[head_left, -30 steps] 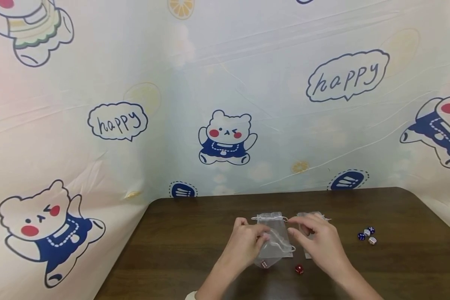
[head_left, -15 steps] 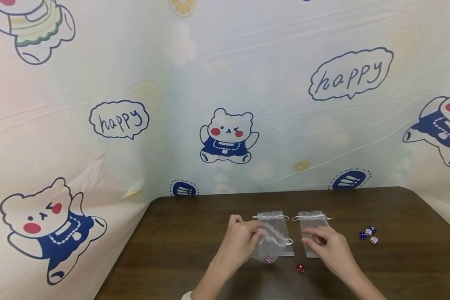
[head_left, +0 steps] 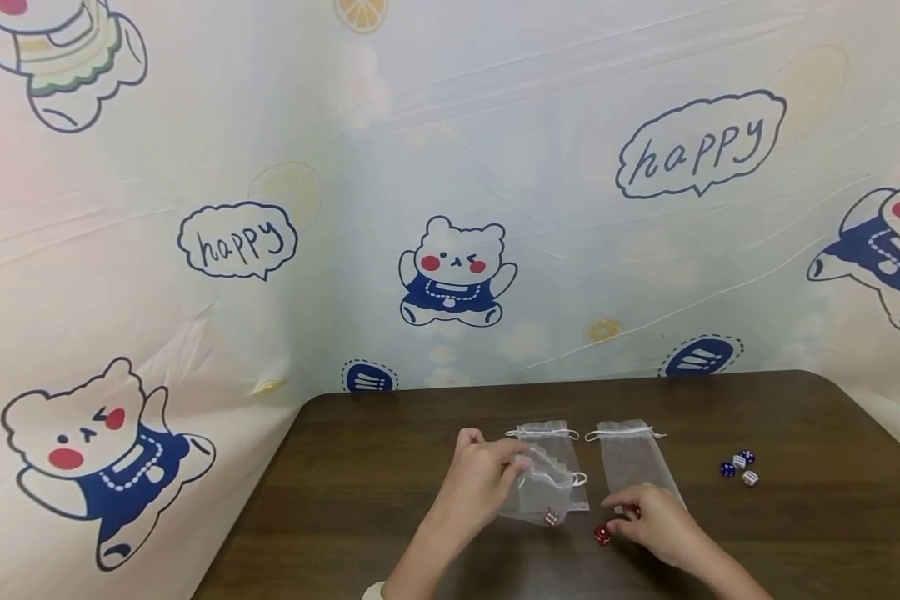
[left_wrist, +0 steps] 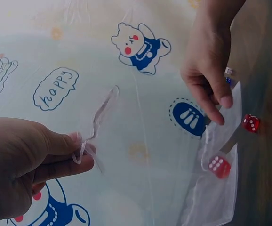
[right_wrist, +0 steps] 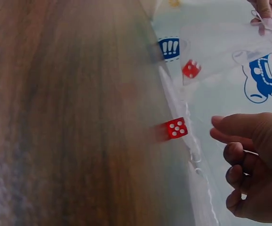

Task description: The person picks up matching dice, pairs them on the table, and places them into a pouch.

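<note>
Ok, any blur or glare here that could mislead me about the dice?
Right wrist: the brown wood-grain tabletop is smeared and hazy, with an apparent red reflection beside the loose red cube die, whose white pips are crisp; left wrist: the tabletop is dim; head: the blue cube dice look small and soft.

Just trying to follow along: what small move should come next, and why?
Probably the right hand should pinch the loose red die: it lies close by, while the left hand holds a sheer bag with another red die inside.
</note>
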Motion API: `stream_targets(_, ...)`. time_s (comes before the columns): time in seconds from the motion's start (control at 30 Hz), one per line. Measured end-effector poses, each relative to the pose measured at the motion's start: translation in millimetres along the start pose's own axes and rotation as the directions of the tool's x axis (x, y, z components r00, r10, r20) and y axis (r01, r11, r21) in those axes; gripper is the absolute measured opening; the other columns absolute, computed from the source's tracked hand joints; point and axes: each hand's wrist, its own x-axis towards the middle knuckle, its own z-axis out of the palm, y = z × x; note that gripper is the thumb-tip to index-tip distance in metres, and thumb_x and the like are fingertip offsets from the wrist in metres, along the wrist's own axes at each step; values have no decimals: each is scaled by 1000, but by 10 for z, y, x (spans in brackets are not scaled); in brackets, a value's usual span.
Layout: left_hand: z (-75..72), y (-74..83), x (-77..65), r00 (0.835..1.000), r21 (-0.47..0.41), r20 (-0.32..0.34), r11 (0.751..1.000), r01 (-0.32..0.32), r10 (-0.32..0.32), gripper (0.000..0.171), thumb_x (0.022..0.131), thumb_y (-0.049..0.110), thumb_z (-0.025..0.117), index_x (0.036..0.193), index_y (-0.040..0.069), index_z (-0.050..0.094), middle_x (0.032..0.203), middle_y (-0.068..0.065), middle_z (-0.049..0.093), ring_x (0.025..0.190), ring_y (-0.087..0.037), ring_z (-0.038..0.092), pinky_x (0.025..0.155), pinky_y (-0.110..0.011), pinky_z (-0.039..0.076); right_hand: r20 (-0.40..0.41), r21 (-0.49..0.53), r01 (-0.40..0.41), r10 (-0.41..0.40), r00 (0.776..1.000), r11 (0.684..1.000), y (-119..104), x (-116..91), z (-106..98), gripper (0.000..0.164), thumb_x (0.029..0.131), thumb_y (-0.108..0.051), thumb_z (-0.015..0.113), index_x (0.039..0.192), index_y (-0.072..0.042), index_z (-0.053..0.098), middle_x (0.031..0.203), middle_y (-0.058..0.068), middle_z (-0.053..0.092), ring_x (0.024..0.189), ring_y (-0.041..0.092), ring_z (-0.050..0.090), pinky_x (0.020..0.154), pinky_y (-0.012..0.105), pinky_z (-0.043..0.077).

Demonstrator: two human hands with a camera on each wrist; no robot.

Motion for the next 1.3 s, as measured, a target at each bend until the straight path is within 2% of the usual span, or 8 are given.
stream_targets(0.13, 5, -7, -3, 1000, 4, -6, 1000, -5, 5, 15, 83, 16, 67, 96, 10, 72, 54, 11, 58, 46, 4, 35, 75, -29, 28, 55, 2, 55, -55, 997, 998, 32, -3, 51, 14, 71, -14, 76, 84, -10, 72, 58, -18, 39, 56, -2, 37, 51, 21, 33)
stream_targets(0.3, 12, -21, -11, 1000, 8, -13, 1000, -13, 13, 16, 83, 16, 68, 96, 9, 72, 55, 10, 59, 46, 4, 35, 75, -30, 28, 99, 21, 33, -35, 994, 999, 45, -9, 97, 11, 70, -10, 76, 79, -13, 72, 55, -17, 39, 51, -3, 34, 46, 19, 31)
stream_targets(0.47, 29, -26, -9, 999, 17, -25, 999, -27, 27, 15, 83, 18, 68, 95, 9, 72, 54, 10, 58, 46, 6, 34, 75, -28, 28, 91, -7, 22, -21, 996, 1000, 62, -21, 128, 12, 68, -11, 76, 79, -15, 72, 55, -17, 39, 51, -3, 35, 46, 20, 30)
stream_targets(0.7, 37, -10, -6, 999, 28, -27, 999, -39, 40, 15, 81, 17, 69, 93, 9, 71, 58, 8, 63, 46, 8, 36, 75, -28, 30, 58, -58, 34, -30, 998, 998, 64, -11, 168, 12, 68, -15, 77, 76, -19, 70, 58, -18, 37, 54, -2, 34, 48, 20, 29)
stream_targets(1.0, 35, -1, 0, 1000, 22, 0, 999, -28, 28, 16, 82, 18, 67, 95, 9, 71, 55, 9, 61, 45, 8, 35, 74, -27, 29, 3, -88, -37, 37, 999, 995, 61, -27, 104, 9, 71, -17, 77, 72, -20, 69, 56, -16, 38, 54, -1, 34, 48, 21, 30)
stream_targets(1.17, 52, -6, -2, 1000, 21, 7, 999, -30, 30, 17, 83, 20, 66, 95, 9, 71, 56, 10, 61, 45, 8, 35, 74, -27, 28, -57, -111, -104, 98, 994, 988, 29, -6, -13, 7, 72, -18, 77, 75, -18, 71, 57, -14, 43, 53, 1, 36, 47, 23, 31)
stream_targets(1.3, 69, -1, -1, 999, 22, 15, 999, -33, 33, 17, 83, 20, 66, 95, 9, 71, 59, 9, 63, 45, 9, 36, 74, -27, 29, -144, -116, -196, 179, 973, 974, -34, 36, -140, 6, 73, -16, 76, 77, -17, 72, 60, -10, 47, 62, 9, 41, 51, 26, 33)
